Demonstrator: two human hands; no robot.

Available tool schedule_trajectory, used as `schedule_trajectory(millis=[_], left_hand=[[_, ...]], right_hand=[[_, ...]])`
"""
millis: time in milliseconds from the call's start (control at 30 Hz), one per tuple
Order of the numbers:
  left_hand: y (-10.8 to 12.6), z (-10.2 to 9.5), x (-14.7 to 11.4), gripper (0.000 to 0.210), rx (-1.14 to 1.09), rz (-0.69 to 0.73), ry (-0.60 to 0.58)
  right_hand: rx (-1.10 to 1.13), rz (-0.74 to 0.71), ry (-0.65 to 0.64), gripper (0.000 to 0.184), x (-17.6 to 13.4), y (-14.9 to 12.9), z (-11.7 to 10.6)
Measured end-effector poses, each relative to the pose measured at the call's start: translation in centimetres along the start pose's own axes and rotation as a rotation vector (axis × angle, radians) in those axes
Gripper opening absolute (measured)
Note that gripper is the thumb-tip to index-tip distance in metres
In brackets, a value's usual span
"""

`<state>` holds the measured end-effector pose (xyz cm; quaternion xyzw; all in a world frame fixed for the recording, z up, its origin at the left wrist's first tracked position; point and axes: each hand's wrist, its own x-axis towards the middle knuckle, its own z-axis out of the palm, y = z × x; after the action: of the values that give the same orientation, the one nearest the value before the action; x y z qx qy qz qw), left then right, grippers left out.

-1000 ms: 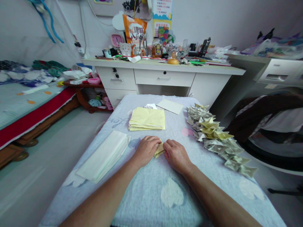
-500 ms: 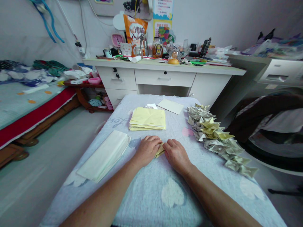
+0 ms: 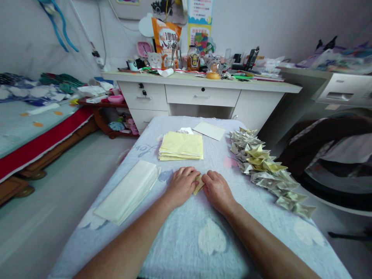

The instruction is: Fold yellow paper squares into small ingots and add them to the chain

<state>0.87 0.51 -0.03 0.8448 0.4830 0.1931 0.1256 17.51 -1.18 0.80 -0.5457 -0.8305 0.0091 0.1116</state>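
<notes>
A small folded piece of yellow paper (image 3: 198, 186) lies on the cloth-covered table between my two hands, partly hidden by the fingers. My left hand (image 3: 183, 185) is closed on its left side, thumb and fingers pressing at the edge. On the opposite side, my right hand (image 3: 217, 190) pinches the paper's right edge with bent fingers. Just beyond the hands sits a stack of yellow paper sheets (image 3: 181, 145). A pile of long pale folded paper (image 3: 128, 190) rests left of my left forearm.
Rows of folded paper pieces (image 3: 261, 166), grey and yellow, line the table's right side. A pale sheet of card (image 3: 209, 130) lies at the far end. Beyond stands a cluttered white desk (image 3: 200, 95); a washing machine (image 3: 345, 93) is at right, a bed (image 3: 43, 131) at left.
The folded yellow paper has shifted slightly right and shows a different, duller face between the fingers. Both hands stay nearly in place, the left having moved a little right.
</notes>
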Motion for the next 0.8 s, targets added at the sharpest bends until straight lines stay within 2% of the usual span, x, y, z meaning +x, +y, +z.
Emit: schedule_trajectory(millis=[400,600,700,800], left_hand=[[0.1,0.1,0.0,0.031,0.025,0.001,-0.006],[0.2,0.0,-0.1,0.031,0.031,0.004,-0.007],[0.3,-0.1,-0.1,0.031,0.038,0.002,-0.004],[0.4,-0.1,-0.1,0.031,0.043,-0.002,0.000]], right_hand=[[0.030,0.049,0.033,0.009,-0.1,0.8,-0.2],[0.159,0.081,0.102,0.012,-0.2,1.2,-0.1],[0.202,0.040,0.128,0.015,-0.1,1.1,-0.3],[0.230,-0.056,0.087,0.026,-0.1,0.9,-0.5]])
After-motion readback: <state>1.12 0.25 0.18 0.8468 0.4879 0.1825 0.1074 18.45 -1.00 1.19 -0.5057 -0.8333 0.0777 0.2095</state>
